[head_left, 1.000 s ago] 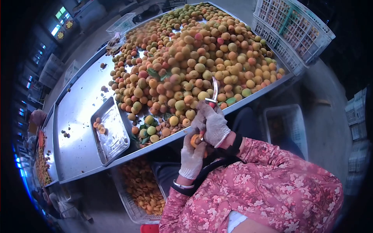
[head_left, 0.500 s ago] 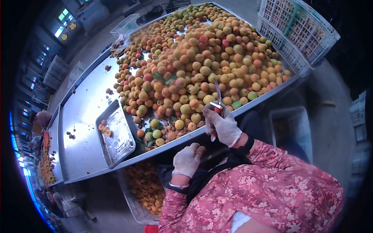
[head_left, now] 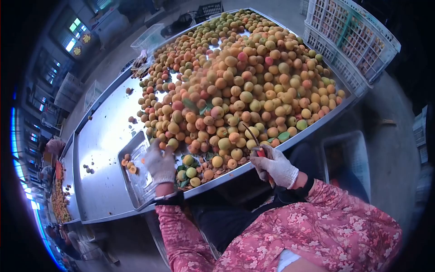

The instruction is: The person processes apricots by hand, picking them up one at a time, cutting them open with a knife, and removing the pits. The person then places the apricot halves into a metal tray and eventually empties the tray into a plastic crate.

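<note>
My right hand [head_left: 276,168], in a white knit glove, is closed around the red handle of a curved knife [head_left: 252,134]. Its thin blade points up and away over the front edge of the apricot pile [head_left: 253,95]. At the pile's near left corner, my gloved left hand [head_left: 161,165] reaches out, fingers extended and slightly blurred, right at the nearest fruit. That hand overlaps the right side of a shallow metal tray [head_left: 137,192]. A few cut apricot pieces [head_left: 129,164] lie inside the tray. Loose apricots and green leaves [head_left: 183,183] lie between my hands.
The fruit lies on a rimmed metal table [head_left: 102,177]. Stacked white crates [head_left: 349,38] stand at the far right, and another crate [head_left: 346,158] is on the floor nearby. More apricots [head_left: 59,197] lie on a neighbouring table at left, with people beyond.
My left hand has moved from near my lap up and left, over the tray and fruit. My right hand has lowered slightly to the right, still gripping the knife.
</note>
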{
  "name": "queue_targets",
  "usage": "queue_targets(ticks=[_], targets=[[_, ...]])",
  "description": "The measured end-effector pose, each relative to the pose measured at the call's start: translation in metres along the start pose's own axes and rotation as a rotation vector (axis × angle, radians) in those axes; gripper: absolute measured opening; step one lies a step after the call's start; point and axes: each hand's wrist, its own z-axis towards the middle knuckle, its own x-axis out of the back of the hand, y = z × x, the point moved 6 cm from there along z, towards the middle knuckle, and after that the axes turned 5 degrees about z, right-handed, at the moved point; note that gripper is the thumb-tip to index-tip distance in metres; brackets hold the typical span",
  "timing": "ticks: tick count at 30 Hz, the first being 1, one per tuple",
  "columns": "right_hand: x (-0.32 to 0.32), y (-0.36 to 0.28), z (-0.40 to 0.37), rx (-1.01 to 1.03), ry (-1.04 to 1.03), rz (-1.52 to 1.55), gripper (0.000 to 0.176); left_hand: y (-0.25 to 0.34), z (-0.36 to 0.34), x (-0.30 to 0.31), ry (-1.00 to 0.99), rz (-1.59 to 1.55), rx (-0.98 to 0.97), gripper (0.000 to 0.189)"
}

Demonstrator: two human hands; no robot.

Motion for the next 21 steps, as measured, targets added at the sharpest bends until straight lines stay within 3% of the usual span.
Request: queue_targets(ticks=[1, 2, 4, 7, 10, 11, 13, 16, 19, 21], targets=[[0.002, 0.001, 0.002, 0.011, -0.003, -0.035, 0.015, 0.019, 0.009, -0.010, 0.017, -0.176, -0.086, 0.036], [0.002, -0.004, 0.001, 0.015, -0.003, -0.036, 0.015, 0.029, 0.017, -0.030, -0.016, -0.140, -0.108, 0.035], [0.001, -0.014, -0.006, -0.030, 0.016, -0.109, 0.016, 0.046, 0.034, -0.064, -0.210, -0.160, -0.055, 0.037], [0.011, -0.002, -0.006, -0.100, 0.007, -0.133, 0.021, 0.060, 0.053, -0.100, -0.320, -0.108, 0.070, 0.041], [0.035, 0.025, 0.002, -0.072, -0.030, 0.109, 0.023, 0.070, 0.060, -0.117, -0.282, -0.365, 0.047, 0.050], [0.037, 0.023, 0.002, -0.067, 0.003, 0.002, 0.024, 0.069, 0.062, -0.123, -0.360, -0.366, 0.153, 0.050], [0.034, 0.016, -0.001, -0.068, 0.038, -0.128, 0.026, 0.053, 0.065, -0.146, -0.237, -0.313, 0.034, 0.048], [0.028, 0.015, 0.001, -0.068, -0.015, -0.118, 0.027, 0.062, 0.062, -0.122, -0.221, -0.356, 0.049, 0.041], [0.024, 0.006, -0.002, 0.019, -0.025, -0.105, 0.027, 0.057, 0.059, -0.117, -0.151, -0.550, 0.020, 0.040], [0.026, 0.010, -0.004, 0.017, 0.031, -0.184, 0.025, 0.046, 0.042, -0.119, -0.250, -1.236, 0.394, 0.037]])
